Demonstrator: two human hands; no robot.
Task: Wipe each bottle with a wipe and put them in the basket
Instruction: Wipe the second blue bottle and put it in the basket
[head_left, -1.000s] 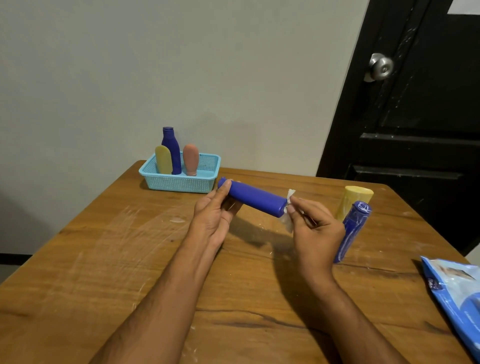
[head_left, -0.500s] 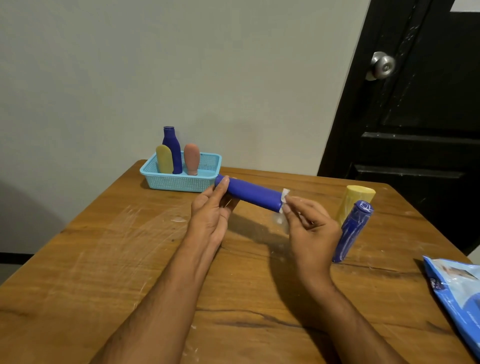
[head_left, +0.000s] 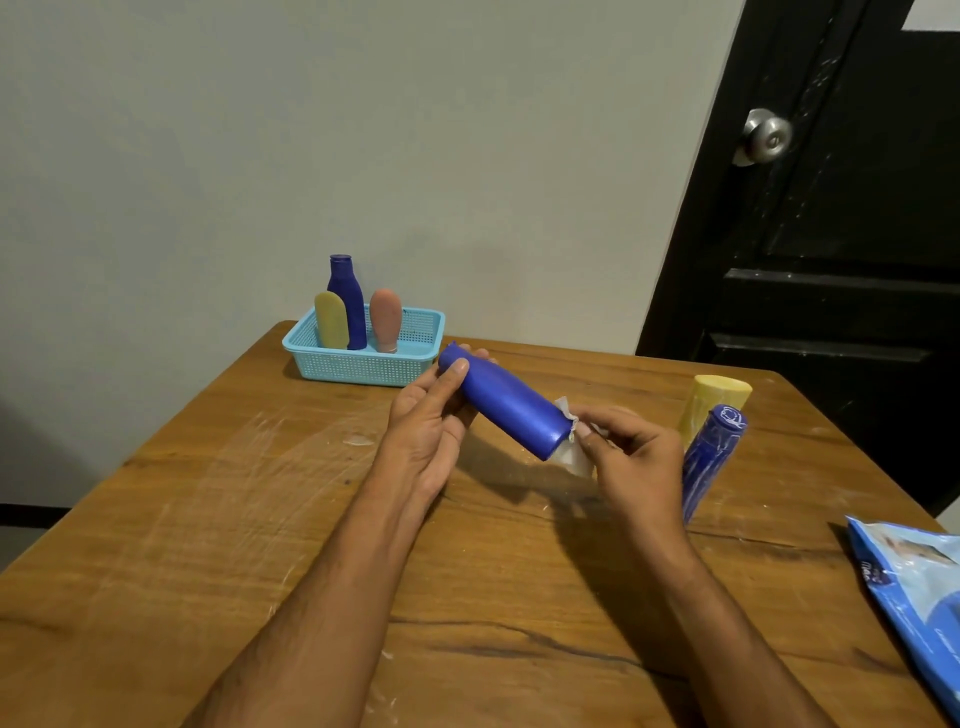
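My left hand (head_left: 428, 423) holds a blue bottle (head_left: 506, 402) by its far end, lying sideways above the table. Pinched in my right hand (head_left: 631, 460) is a white wipe (head_left: 571, 452), pressed against the bottle's near flat end. A light blue basket (head_left: 363, 364) stands at the back left of the table. In it stand a tall blue bottle (head_left: 345, 296), a yellow bottle (head_left: 331, 319) and a pink bottle (head_left: 386, 319). To the right of my right hand stand another blue bottle (head_left: 711, 457) and, behind it, a yellow bottle (head_left: 719, 397).
A blue pack of wipes (head_left: 919, 587) lies at the table's right edge. The wooden table (head_left: 208, 519) meets a grey wall at the back. A black door with a metal knob (head_left: 766, 136) stands at the right.
The held blue bottle has tilted, its far end risen toward the basket. My right hand with the wipe stays at the bottle's near end, shifted slightly.
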